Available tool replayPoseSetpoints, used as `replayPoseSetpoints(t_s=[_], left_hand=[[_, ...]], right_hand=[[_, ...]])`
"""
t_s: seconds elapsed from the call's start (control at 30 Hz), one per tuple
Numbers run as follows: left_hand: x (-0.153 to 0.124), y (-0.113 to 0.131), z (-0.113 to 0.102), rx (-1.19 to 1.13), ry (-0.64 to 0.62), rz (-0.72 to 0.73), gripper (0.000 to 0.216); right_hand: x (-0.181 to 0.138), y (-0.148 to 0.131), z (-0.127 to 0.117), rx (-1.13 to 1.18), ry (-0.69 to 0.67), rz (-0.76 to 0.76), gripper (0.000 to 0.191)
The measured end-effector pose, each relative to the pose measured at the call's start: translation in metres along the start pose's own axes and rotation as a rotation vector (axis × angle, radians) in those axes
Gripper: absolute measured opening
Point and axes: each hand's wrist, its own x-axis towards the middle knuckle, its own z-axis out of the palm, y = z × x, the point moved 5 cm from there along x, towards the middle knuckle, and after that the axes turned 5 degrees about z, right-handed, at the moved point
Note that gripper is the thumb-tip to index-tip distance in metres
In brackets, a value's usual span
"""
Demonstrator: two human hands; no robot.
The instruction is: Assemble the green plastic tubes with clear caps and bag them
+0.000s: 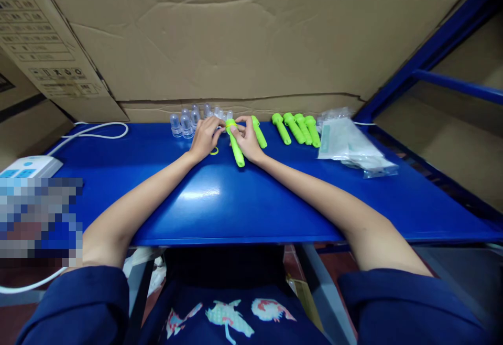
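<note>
Over the middle of the blue table, a lime-green flashlight-shaped tube (237,148) is tilted, its wider head pointing away from me. My right hand (247,139) grips it near the head, thumb along the upper side. At the left edge of that head, the fingers of my left hand (206,136) are closed in a pinch; a yellowish band shows around the head there. Below my left fingertips a small yellow-green ring (214,151) lies on the table. Just behind my right hand rests another green tube (259,132).
Several clear plastic domed caps (184,124) stand at the back left. More green tubes (296,129) lie in a row to the right, beside clear plastic bags (349,143). A white power strip (33,165) and its cable sit left. Cardboard (243,35) walls the back of the blue table (251,203).
</note>
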Motion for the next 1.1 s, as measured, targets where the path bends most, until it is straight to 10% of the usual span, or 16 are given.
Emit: replayPoseSetpoints(t_s=[0.43, 0.9, 1.1], left_hand=[[0.000, -0.005, 0.004, 0.061, -0.192, 0.147, 0.021], [-0.001, -0.001, 0.001, 0.061, -0.088, 0.083, 0.026], [-0.001, -0.008, 0.011, -0.310, 0.001, -0.120, 0.037]], right_hand=[[-0.001, -0.001, 0.001, -0.028, -0.061, 0.013, 0.063], [0.000, 0.000, 0.000, -0.009, 0.010, 0.016, 0.068], [0.000, -0.003, -0.004, -0.124, 0.112, -0.076, 0.063]])
